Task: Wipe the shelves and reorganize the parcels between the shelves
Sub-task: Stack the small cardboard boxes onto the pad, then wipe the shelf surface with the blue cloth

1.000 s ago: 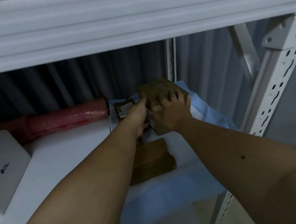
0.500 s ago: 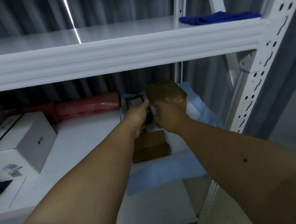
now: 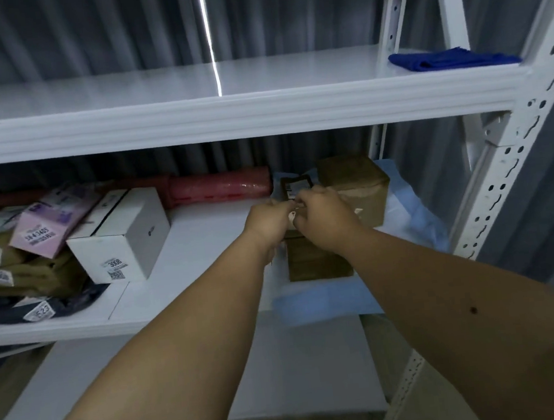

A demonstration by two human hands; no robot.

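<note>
On the middle shelf (image 3: pixel 203 241), both my hands meet at a small dark labelled parcel (image 3: pixel 295 184) standing on end. My left hand (image 3: pixel 269 219) grips its lower left edge. Fingers curled, my right hand (image 3: pixel 326 220) pinches the lower right edge. A brown cardboard box (image 3: pixel 356 181) stands just behind my right hand, and a flatter brown box (image 3: pixel 315 262) lies under my wrists. Both boxes rest on a light blue sheet (image 3: pixel 417 222). A folded blue cloth (image 3: pixel 447 59) lies at the right end of the upper shelf (image 3: pixel 153 89).
A red wrapped roll (image 3: pixel 222 186) lies along the back wall. Left of it are a white box (image 3: pixel 121 236), a pink parcel (image 3: pixel 43 226), brown packets (image 3: pixel 22 276) and a dark bag (image 3: pixel 3 315). The white upright post (image 3: pixel 503 169) bounds the right side. A lower shelf (image 3: pixel 285 366) shows below.
The view has pulled back and up, revealing the upper shelf and the left parcels. My right hand left the top of the brown box and joined my left at the small parcel.
</note>
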